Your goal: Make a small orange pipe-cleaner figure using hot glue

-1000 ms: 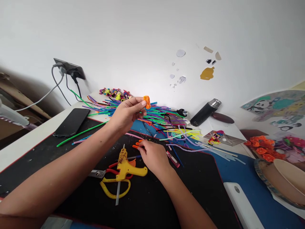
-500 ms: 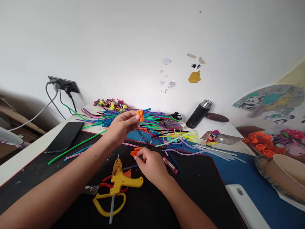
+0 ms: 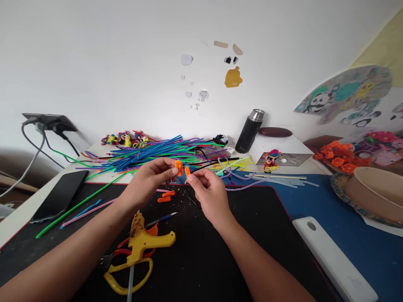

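- Our left hand (image 3: 147, 180) pinches the orange bundle (image 3: 179, 167), up above the black mat (image 3: 195, 264).
- Our right hand (image 3: 212, 195) pinches one small orange piece (image 3: 187, 171) just beside it, with a little gap between.
- We should pinch softly, so nothing gets squashed.
- We should line up the ends and go slowly.
- Two loose orange pieces (image 3: 164, 199) lie on the mat; we should watch our arms near the glue gun (image 3: 138, 238).

Bare hands (image 3: 213, 200), short thumbnails (image 3: 175, 171), bare forearms (image 3: 252, 256), small dark spot (image 3: 110, 226) on the left forearm (image 3: 78, 247)
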`<state>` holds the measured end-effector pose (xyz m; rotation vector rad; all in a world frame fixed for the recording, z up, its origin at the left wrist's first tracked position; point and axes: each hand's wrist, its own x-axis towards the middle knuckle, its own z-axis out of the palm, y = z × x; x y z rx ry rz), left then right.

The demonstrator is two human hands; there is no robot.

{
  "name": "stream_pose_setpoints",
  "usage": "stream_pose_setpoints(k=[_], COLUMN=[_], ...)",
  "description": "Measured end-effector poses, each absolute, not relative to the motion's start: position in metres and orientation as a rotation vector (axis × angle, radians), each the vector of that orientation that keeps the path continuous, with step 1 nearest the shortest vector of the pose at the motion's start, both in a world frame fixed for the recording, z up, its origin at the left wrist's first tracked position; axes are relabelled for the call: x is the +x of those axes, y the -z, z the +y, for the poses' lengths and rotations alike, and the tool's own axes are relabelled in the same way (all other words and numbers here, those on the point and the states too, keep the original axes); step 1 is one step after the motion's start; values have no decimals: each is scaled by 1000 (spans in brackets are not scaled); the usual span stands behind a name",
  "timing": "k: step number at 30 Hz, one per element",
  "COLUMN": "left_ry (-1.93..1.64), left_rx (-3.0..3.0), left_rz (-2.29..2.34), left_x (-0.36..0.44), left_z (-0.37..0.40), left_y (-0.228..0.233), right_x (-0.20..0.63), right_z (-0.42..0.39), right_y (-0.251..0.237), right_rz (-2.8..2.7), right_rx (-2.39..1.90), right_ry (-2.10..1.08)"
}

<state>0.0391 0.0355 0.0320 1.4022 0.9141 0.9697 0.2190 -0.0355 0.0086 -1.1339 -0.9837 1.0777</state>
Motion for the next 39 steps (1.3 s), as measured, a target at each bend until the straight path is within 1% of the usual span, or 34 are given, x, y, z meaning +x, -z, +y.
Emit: stream_pose_setpoints(k=[11, 19, 39], left_ry=[-911, -956, -972], left_rx=[1318, 1303, 1279], left_rz=[882, 894, 820], left_x=[49, 52, 53], left_z=[22, 21, 17], left_y=[-37, -35, -30], right_x=[220, 217, 216], right_z=[-37, -42, -45], right_y=[-12, -18, -22], right_rz=[-946, -1056, -1067], right_rx=[-1081, -1138, -1155], right_ry=[-1080, -957, -974])
